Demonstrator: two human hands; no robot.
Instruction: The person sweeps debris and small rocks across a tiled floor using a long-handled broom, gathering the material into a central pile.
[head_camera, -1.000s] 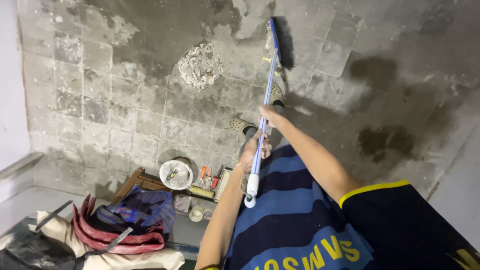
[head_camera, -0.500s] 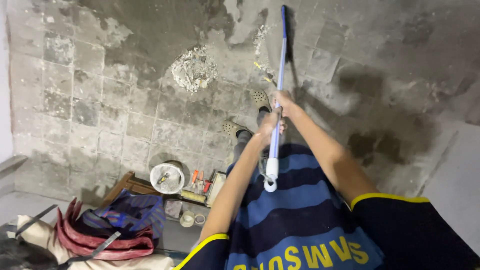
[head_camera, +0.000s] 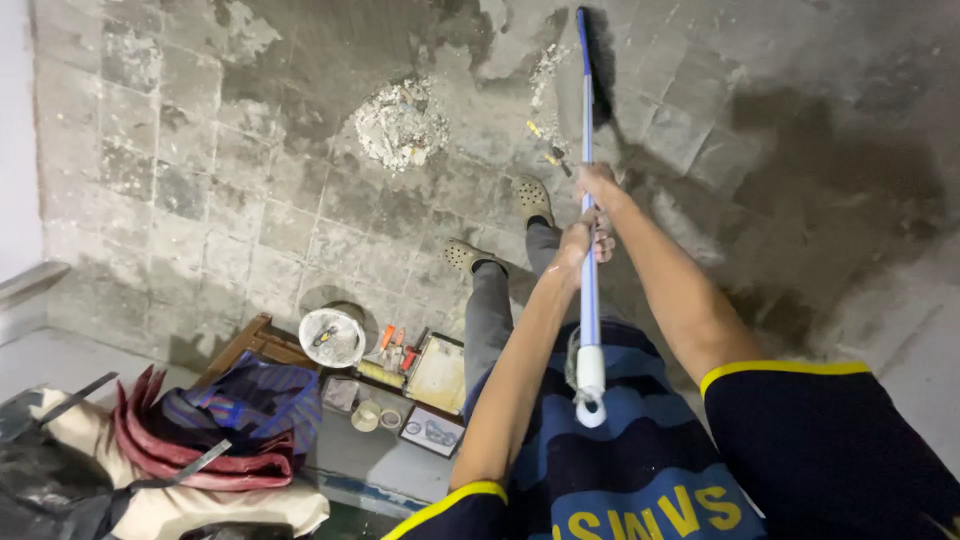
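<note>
Stained grey tiled floor (head_camera: 200, 200) | rubble pile (head_camera: 402, 122) at 11 o'clock | right hand (head_camera: 597, 185) and left hand (head_camera: 580, 240) both clasp blue-white broom handle (head_camera: 588, 290) | broom head (head_camera: 592, 60) at 12 o'clock

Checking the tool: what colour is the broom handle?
Blue, with a white end cap, on the broom handle; head view.

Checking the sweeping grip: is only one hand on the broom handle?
No: both the left hand and the right hand grip the broom handle.
</note>
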